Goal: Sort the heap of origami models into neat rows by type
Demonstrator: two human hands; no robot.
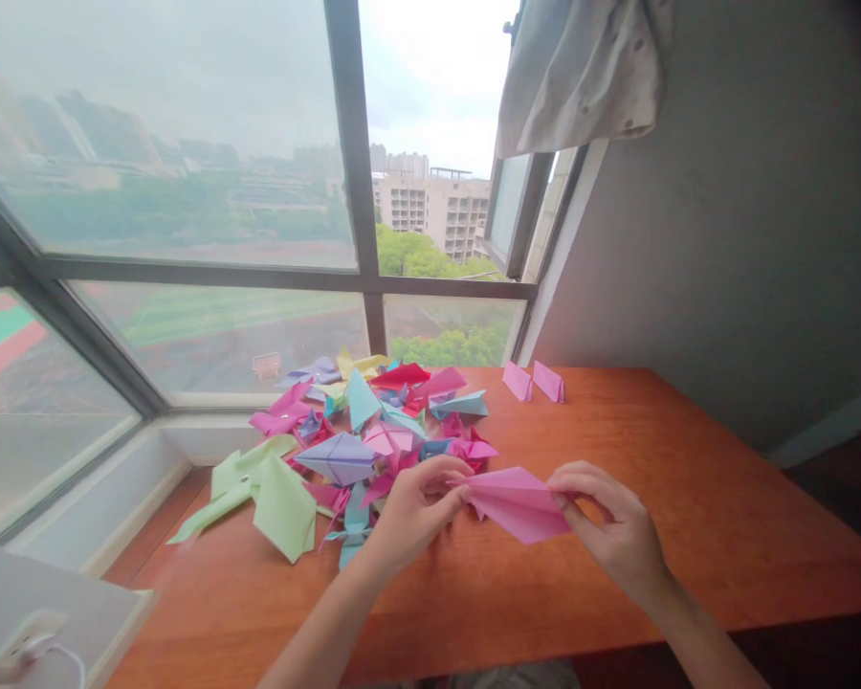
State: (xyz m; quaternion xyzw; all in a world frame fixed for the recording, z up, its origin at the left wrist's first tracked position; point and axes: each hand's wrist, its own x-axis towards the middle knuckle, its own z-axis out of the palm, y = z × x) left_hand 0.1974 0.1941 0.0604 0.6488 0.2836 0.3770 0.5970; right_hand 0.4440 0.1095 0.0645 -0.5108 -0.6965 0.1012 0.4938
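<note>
A pink folded paper (520, 505) is stretched between my two hands above the wooden table, its crease lines visible and its middle widened to a point. My left hand (425, 498) pinches its left tip between thumb and fingers. At the other end, my right hand (609, 517) grips the right corner the same way. Just beyond my left hand lies a heap of coloured origami pieces (341, 457) in purple, blue, pink, red and yellow. A large pale green folded piece (285, 507) rests at the heap's left front.
Two small pink folded papers (533, 382) stand near the back edge of the wooden table (689, 498). Behind it are framed windows (369, 277), one sash open, with a spotted curtain (581, 77) above. A plugged-in white cable (61, 651) is at lower left.
</note>
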